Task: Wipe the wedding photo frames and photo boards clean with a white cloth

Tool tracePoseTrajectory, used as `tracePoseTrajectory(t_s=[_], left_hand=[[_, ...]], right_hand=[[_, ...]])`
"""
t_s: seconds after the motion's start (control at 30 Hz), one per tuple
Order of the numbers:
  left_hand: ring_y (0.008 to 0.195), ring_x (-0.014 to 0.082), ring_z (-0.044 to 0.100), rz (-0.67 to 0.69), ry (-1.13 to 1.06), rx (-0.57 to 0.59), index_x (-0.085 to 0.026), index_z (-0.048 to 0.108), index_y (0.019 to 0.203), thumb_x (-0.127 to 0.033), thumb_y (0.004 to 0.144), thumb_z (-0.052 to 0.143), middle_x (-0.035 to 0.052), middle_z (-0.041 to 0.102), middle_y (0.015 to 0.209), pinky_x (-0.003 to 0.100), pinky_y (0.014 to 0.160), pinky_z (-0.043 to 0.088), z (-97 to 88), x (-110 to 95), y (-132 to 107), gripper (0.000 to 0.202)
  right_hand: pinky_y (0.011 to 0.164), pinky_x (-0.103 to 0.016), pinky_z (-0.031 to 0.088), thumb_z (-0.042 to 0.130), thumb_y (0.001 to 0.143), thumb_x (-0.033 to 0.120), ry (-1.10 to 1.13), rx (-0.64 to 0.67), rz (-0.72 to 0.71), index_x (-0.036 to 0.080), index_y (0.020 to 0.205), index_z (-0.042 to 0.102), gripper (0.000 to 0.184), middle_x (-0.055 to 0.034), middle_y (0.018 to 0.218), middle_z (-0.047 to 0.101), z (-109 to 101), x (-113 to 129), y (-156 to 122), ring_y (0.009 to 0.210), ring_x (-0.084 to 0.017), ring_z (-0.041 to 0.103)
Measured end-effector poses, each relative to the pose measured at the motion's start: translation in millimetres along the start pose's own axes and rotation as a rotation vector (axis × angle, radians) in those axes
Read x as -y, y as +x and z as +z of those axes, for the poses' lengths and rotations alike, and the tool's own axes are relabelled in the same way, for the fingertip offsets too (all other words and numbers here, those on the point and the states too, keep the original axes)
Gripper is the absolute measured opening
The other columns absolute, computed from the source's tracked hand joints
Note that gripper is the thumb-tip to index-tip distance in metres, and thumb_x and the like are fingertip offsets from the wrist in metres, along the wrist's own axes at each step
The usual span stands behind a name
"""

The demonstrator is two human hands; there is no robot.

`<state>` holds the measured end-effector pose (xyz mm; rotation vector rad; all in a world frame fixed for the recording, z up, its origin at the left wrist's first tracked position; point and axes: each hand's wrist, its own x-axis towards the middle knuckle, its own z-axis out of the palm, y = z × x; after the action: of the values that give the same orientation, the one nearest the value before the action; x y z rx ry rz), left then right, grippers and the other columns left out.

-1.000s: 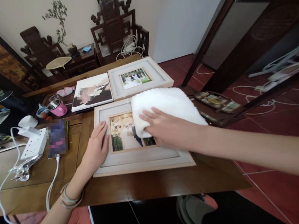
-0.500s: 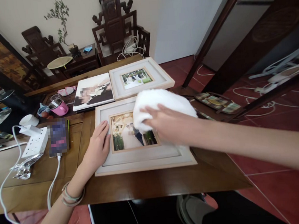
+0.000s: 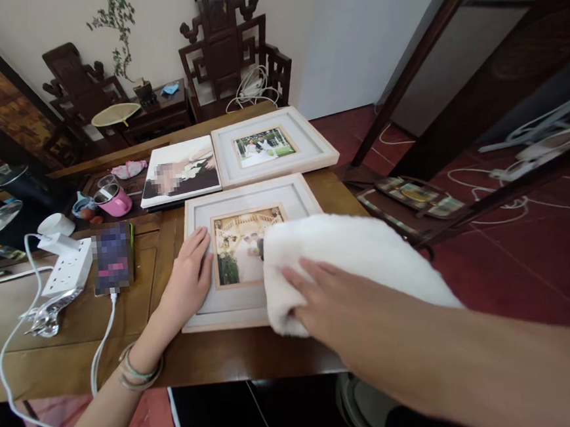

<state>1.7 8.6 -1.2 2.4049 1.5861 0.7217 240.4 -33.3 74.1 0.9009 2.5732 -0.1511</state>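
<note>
A light wooden picture frame [image 3: 228, 305] lies flat near the table's front edge, with a wedding photo at its centre. My left hand [image 3: 190, 273] rests on the frame's left border, fingers stretched out flat. Over the right half of the frame, my right hand [image 3: 321, 303] presses a white cloth [image 3: 361, 247] with its fingers bent into the fabric. The cloth covers the right part of the photo and the frame's lower right corner, and drapes past the table's right edge.
Behind lie a second framed photo [image 3: 319, 148] and a photo album [image 3: 185, 198]. To the left are a pink mug [image 3: 116, 202], a phone [image 3: 114, 256] on a charging cable and a white power strip [image 3: 67, 270]. The wooden table [image 3: 217, 360] ends at the right above a red floor.
My right hand has moved the white cloth down and toward me across the frame's right side. The cloth hangs out farther to the right. My left hand stays on the left border.
</note>
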Motion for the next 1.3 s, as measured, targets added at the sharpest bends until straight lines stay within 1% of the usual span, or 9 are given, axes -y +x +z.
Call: tracePoseTrajectory(t_s=[0.07,0.17,0.37,0.5,0.67,0.8,0.97,1.13,1.3], left_hand=[[0.139,0.0276,0.042,0.0,0.002,0.001,-0.008,0.053,0.135,-0.027,0.098,0.04,0.0199,0.05,0.145,0.05,0.116,0.034,0.3,0,0,0.044],[0.139,0.0281,0.042,0.0,0.012,0.005,-0.006,0.053,0.135,-0.027,0.098,0.039,0.0209,0.05,0.145,0.05,0.116,0.034,0.3,0,0,0.045],[0.141,0.0279,0.04,-0.01,0.001,0.028,-0.01,0.052,0.136,-0.028,0.098,0.039,0.0193,0.048,0.147,0.051,0.117,0.033,-1.1,0,0,0.044],[0.14,0.0277,0.04,0.0,0.005,0.021,-0.008,0.051,0.136,-0.028,0.098,0.039,0.0201,0.049,0.146,0.051,0.117,0.033,-1.7,0,0,0.044],[0.14,0.0278,0.041,0.006,-0.006,0.011,-0.011,0.052,0.136,-0.028,0.098,0.04,0.0189,0.049,0.146,0.052,0.116,0.033,-1.0,1,0,0.044],[0.14,0.0279,0.041,0.007,-0.02,0.003,-0.014,0.052,0.137,-0.028,0.098,0.04,0.0172,0.049,0.146,0.053,0.116,0.033,0.0,1,0,0.043],[0.14,0.0278,0.041,0.003,-0.006,0.004,-0.011,0.053,0.135,-0.028,0.098,0.039,0.0184,0.05,0.145,0.051,0.117,0.033,0.3,0,0,0.043],[0.14,0.0278,0.041,0.004,0.0,0.006,-0.01,0.052,0.136,-0.027,0.098,0.039,0.0196,0.049,0.145,0.051,0.116,0.033,-0.2,0,0,0.044],[0.14,0.0277,0.04,-0.003,-0.007,0.015,-0.009,0.051,0.137,-0.028,0.098,0.039,0.0199,0.049,0.146,0.052,0.116,0.033,-1.2,0,-1,0.044]], right_hand=[[0.09,-0.049,0.051,0.067,0.074,0.017,0.054,-0.004,-0.018,0.021,0.097,0.078,0.026,-0.0173,0.133,0.06,1,10,-7,0.114,-0.041,0.059],[0.095,-0.049,0.049,0.069,0.071,0.016,0.098,-0.108,0.003,0.014,0.112,0.073,0.04,-0.0229,0.14,0.052,7,4,-3,0.122,-0.044,0.053],[0.11,-0.056,0.032,0.056,0.076,0.001,-0.09,-0.37,0.107,0.006,0.12,0.066,0.045,-0.0259,0.149,0.04,10,-59,45,0.138,-0.044,0.033],[0.111,-0.059,0.025,0.055,0.079,0.001,-0.183,-0.358,0.144,0.005,0.121,0.065,0.044,-0.0257,0.154,0.029,7,-85,70,0.14,-0.048,0.023],[0.108,-0.061,0.028,0.058,0.077,0.002,-0.09,-0.262,0.071,0.009,0.115,0.07,0.04,-0.0266,0.151,0.034,6,-54,47,0.138,-0.048,0.028],[0.099,-0.059,0.041,0.077,0.059,0.01,0.072,-0.07,-0.044,0.017,0.104,0.075,0.045,-0.0233,0.146,0.045,0,-15,9,0.13,-0.049,0.042],[0.103,-0.055,0.04,0.077,0.061,0.016,0.143,-0.067,-0.106,0.012,0.111,0.072,0.05,-0.0252,0.148,0.041,2,-1,-2,0.133,-0.047,0.039],[0.111,-0.056,0.028,0.056,0.074,-0.001,0.05,-0.293,0.02,0.009,0.12,0.067,0.048,-0.0241,0.152,0.035,12,-42,32,0.14,-0.043,0.028],[0.111,-0.061,0.024,0.056,0.078,0.001,-0.109,-0.392,0.099,0.003,0.121,0.065,0.044,-0.0273,0.152,0.031,9,-83,68,0.14,-0.047,0.024]])
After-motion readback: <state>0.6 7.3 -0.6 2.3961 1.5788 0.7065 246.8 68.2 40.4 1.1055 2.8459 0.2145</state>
